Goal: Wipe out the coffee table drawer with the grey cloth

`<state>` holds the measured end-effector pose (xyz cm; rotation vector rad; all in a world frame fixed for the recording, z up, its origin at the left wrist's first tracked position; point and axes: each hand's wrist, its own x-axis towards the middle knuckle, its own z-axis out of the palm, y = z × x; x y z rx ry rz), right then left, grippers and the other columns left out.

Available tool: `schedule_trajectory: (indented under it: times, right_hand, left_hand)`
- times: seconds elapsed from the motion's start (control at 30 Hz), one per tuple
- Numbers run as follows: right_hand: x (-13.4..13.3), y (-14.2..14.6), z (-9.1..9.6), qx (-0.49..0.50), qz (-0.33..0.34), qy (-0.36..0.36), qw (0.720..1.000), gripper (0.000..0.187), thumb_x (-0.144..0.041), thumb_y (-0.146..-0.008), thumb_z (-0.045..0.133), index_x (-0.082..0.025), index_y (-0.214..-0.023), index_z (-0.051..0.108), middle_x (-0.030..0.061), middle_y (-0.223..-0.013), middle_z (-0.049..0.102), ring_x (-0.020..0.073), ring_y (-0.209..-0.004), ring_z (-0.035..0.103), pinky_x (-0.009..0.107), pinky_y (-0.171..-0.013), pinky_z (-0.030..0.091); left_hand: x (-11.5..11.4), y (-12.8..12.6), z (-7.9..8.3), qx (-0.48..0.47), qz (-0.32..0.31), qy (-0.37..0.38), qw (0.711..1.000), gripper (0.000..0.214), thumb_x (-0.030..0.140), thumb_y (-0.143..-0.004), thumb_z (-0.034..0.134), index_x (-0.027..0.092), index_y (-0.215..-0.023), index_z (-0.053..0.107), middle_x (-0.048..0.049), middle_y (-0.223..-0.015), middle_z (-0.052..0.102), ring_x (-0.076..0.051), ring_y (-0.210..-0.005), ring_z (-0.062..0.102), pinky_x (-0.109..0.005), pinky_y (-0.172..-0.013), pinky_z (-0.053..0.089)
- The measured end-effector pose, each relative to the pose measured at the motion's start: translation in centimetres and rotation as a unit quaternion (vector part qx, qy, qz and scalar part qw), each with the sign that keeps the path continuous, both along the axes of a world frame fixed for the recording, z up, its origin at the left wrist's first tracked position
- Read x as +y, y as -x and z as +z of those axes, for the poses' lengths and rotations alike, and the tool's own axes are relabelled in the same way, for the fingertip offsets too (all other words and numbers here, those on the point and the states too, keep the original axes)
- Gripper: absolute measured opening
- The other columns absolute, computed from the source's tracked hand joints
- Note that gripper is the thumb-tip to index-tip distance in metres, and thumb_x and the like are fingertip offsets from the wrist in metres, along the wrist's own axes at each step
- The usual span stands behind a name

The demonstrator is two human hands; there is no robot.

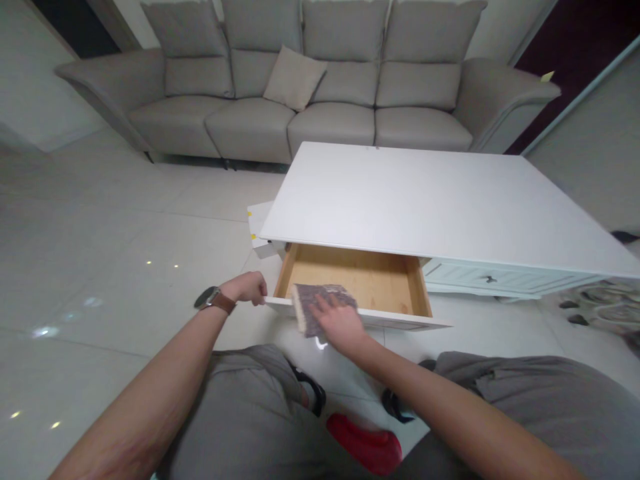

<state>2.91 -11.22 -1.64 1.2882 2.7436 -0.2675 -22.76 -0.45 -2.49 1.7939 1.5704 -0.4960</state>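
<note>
A drawer (350, 267) with a bare wooden inside is pulled out from the white coffee table (410, 200). My left hand (249, 287), with a watch on its wrist, is closed at the left end of the drawer's white front, fingertips on the edge. Draped over the top of that front is a folded grey-brown cloth (306, 308) with a pale edge. My right hand (343, 323) holds the cloth from above, fingers spread across it and pressing it against the front panel. Its thumb is hidden.
Beyond the table stands a long grey sofa (330, 123) with a beige cushion (295, 78). A white box (260, 227) sits on the floor by the table's left end. Between my feet lies a red object (365, 443). A shut drawer (490, 277) is at the right.
</note>
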Motion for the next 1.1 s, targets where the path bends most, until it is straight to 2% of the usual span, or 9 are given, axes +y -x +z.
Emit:
schedule_trajectory:
  times: [0.17, 0.23, 0.33, 0.47, 0.57, 0.73, 0.83, 0.97, 1.1]
  right_hand:
    - [-2.6, -18.3, -0.2, -0.052, -0.148, -0.027, 0.987, 0.059, -0.008, -0.086, 0.052, -0.029, -0.14, 0.062, 0.005, -0.151, 0.055, 0.0277, -0.132, 0.057, 0.042, -0.097, 0.056]
    - [-4.2, -24.9, -0.4, -0.091, -0.24, -0.045, 0.965, 0.059, -0.01, -0.082, 0.055, -0.03, -0.136, 0.066, 0.0039, -0.146, 0.059, 0.0273, -0.121, 0.065, 0.039, -0.09, 0.059]
    - [-5.9, -29.3, -0.1, -0.143, -0.307, -0.041, 0.94, 0.058, -0.013, -0.084, 0.054, -0.032, -0.137, 0.064, 0.0054, -0.138, 0.066, 0.0264, -0.1, 0.073, 0.039, -0.079, 0.061]
    - [-5.4, -23.1, 0.2, -0.2, -0.258, -0.061, 0.943, 0.057, -0.008, -0.089, 0.049, -0.02, -0.144, 0.058, 0.017, -0.144, 0.059, 0.031, -0.116, 0.066, 0.04, -0.08, 0.062]
    - [-3.5, -13.9, 0.1, -0.197, -0.231, -0.046, 0.952, 0.056, -0.008, -0.093, 0.044, -0.011, -0.147, 0.052, 0.0271, -0.142, 0.056, 0.0347, -0.117, 0.065, 0.04, -0.076, 0.062]
    - [-0.9, 2.2, -0.8, -0.052, -0.105, 0.002, 0.993, 0.058, -0.007, -0.096, 0.03, -0.004, -0.152, 0.042, 0.0336, -0.148, 0.047, 0.0419, -0.126, 0.059, 0.054, -0.075, 0.062]
    - [0.4, 9.3, -1.3, 0.011, -0.046, -0.021, 0.999, 0.055, -0.009, -0.098, 0.028, -0.001, -0.149, 0.046, 0.035, -0.147, 0.047, 0.0438, -0.124, 0.06, 0.059, -0.073, 0.06]
    - [1.3, 10.4, -1.3, 0.039, -0.013, -0.038, 0.998, 0.048, -0.012, -0.1, 0.029, 0.001, -0.138, 0.056, 0.0337, -0.142, 0.053, 0.0413, -0.121, 0.062, 0.055, -0.076, 0.059]
    - [0.1, 1.1, -2.0, 0.078, 0.023, -0.055, 0.995, 0.046, -0.02, -0.103, 0.035, -0.021, -0.144, 0.056, 0.0139, -0.156, 0.047, 0.0337, -0.135, 0.051, 0.052, -0.096, 0.05]
  left_hand:
    - [-0.1, -0.8, 0.9, 0.014, -0.01, 0.007, 1.0, 0.026, 0.014, -0.062, 0.069, 0.015, -0.086, 0.078, -0.0062, -0.079, 0.078, -0.018, -0.074, 0.073, -0.022, -0.062, 0.049]
    - [-0.1, -1.1, 1.1, 0.023, -0.017, 0.004, 1.0, 0.027, 0.014, -0.063, 0.07, 0.015, -0.088, 0.079, -0.0063, -0.077, 0.078, -0.019, -0.073, 0.072, -0.023, -0.061, 0.048]
    - [-0.1, -1.3, 1.3, 0.039, -0.02, -0.006, 0.999, 0.027, 0.013, -0.063, 0.07, 0.015, -0.088, 0.079, -0.0061, -0.074, 0.077, -0.018, -0.072, 0.072, -0.023, -0.062, 0.048]
    - [0.1, -1.6, 1.2, 0.052, -0.016, 0.003, 0.998, 0.024, 0.015, -0.066, 0.071, 0.014, -0.089, 0.078, -0.0062, -0.072, 0.077, -0.018, -0.071, 0.072, -0.022, -0.063, 0.049]
    - [0.3, -1.7, 1.2, 0.051, -0.003, 0.009, 0.999, 0.028, 0.016, -0.066, 0.072, 0.014, -0.094, 0.077, -0.0063, -0.072, 0.076, -0.018, -0.071, 0.072, -0.022, -0.064, 0.05]
    - [0.8, -1.7, 0.9, 0.059, 0.007, 0.026, 0.998, 0.033, 0.016, -0.061, 0.074, 0.014, -0.094, 0.076, -0.006, -0.067, 0.074, -0.021, -0.071, 0.072, -0.025, -0.067, 0.052]
    - [1.4, -1.0, 0.3, 0.064, -0.014, -0.003, 0.998, 0.036, 0.012, -0.05, 0.071, 0.017, -0.085, 0.078, -0.0051, -0.071, 0.075, -0.024, -0.078, 0.071, -0.027, -0.071, 0.053]
    - [1.8, -0.1, -0.6, 0.061, -0.027, -0.01, 0.998, 0.039, 0.014, -0.046, 0.063, 0.02, -0.081, 0.078, -0.002, -0.074, 0.076, -0.024, -0.081, 0.068, -0.026, -0.072, 0.052]
    - [1.7, -0.3, -0.7, 0.042, 0.018, 0.045, 0.998, 0.041, 0.02, -0.047, 0.07, 0.02, -0.087, 0.078, -0.0011, -0.069, 0.074, -0.023, -0.077, 0.069, -0.026, -0.068, 0.052]
